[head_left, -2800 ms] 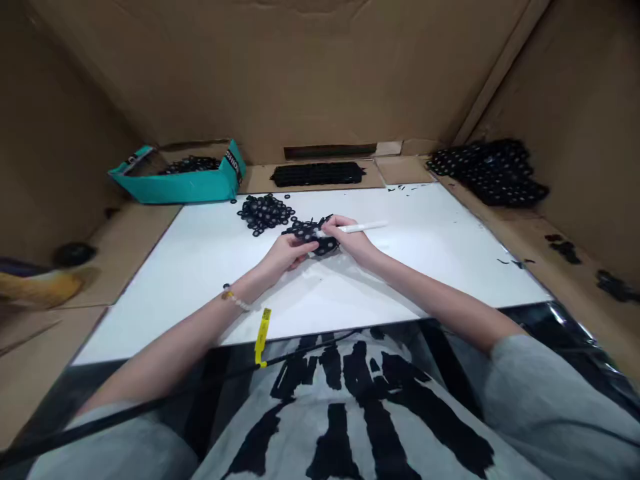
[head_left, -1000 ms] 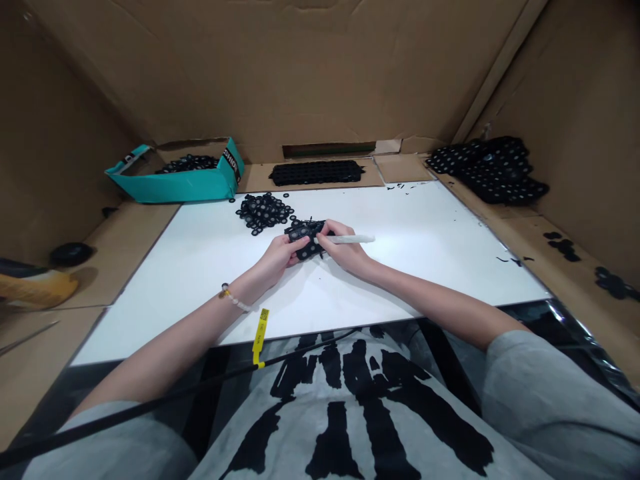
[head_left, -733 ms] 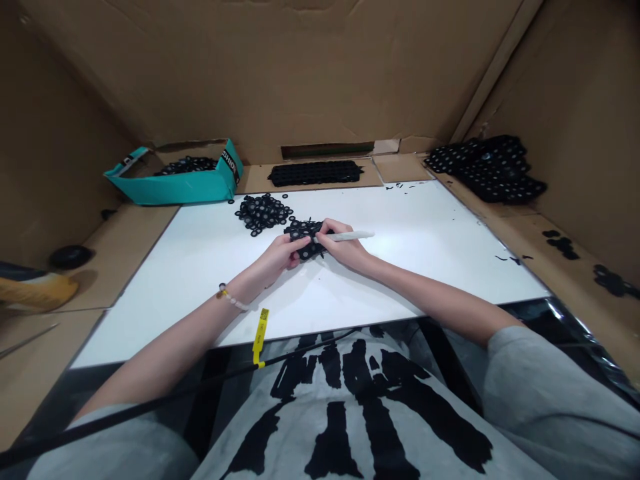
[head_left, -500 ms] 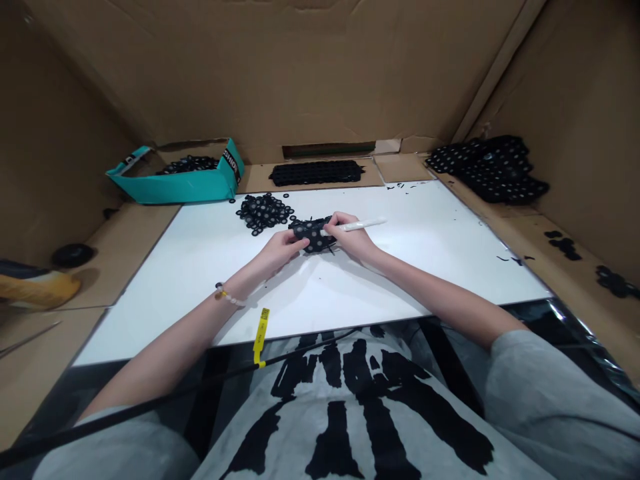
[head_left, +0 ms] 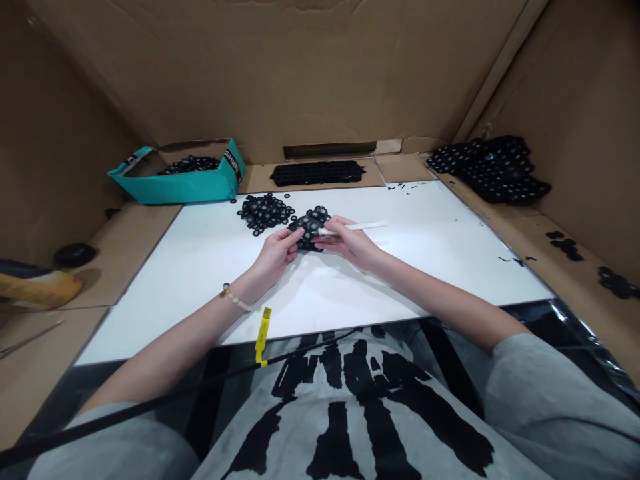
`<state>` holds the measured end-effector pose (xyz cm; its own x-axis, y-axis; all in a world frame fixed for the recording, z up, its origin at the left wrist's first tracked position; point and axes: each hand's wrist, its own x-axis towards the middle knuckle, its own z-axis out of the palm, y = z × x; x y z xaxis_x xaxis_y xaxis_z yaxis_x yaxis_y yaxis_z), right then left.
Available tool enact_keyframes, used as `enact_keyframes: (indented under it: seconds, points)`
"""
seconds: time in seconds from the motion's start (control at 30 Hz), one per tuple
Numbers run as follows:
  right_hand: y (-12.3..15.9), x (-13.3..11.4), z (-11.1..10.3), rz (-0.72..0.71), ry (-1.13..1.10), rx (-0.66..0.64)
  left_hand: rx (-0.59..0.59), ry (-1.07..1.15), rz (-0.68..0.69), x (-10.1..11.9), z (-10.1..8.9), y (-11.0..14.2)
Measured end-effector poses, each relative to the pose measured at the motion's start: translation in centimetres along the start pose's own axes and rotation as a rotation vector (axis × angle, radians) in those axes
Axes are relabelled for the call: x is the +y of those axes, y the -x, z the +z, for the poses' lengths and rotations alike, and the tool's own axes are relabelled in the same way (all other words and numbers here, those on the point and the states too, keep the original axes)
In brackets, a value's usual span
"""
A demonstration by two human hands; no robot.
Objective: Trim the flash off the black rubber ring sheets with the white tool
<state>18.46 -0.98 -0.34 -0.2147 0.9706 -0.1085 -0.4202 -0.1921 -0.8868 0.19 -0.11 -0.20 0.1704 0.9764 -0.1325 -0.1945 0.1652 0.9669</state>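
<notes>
My left hand [head_left: 278, 253] pinches the left edge of a small black piece [head_left: 311, 222] covered with round grey discs, thumb on top. My right hand [head_left: 354, 248] is closed around a slim white pen-like tool [head_left: 369, 226]. The tool's tip points left onto the piece, and the fingers below it touch the piece's right side. What the tip does there is too small to make out. Just to the left, a loose heap of small black rings with grey centres [head_left: 265, 212] lies on the white board [head_left: 200, 280].
Behind stands a teal box [head_left: 185, 189] with more black rings inside. A black ridged block [head_left: 317, 173] lies at the back, dark dotted material [head_left: 493, 170] at the right. Thin tweezers-like metal [head_left: 33, 339] and a yellow-orange container [head_left: 37, 285] are left. Cardboard walls [head_left: 320, 73] enclose the board.
The black piece has shifted in my hands and shows a different, disc-covered face. My left hand has raised slightly, and my right fingers have spread under the piece while keeping the white tool.
</notes>
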Motion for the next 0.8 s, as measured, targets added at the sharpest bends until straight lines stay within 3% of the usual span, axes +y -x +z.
enact_keyframes:
  seconds: [0.23,0.6,0.8]
  points:
    - [0.3,0.7,0.6,-0.235,0.204,0.078,-0.080,-0.003,-0.071,0.1,0.6,0.5]
    - [0.0,1.4,0.1,-0.290,0.379,0.090,-0.110,-0.014,-0.102,-0.2,0.2,0.0]
    - [0.1,1.9,-0.1,-0.389,0.612,0.125,-0.126,-0.063,-0.067,-0.8,0.1,-0.1]
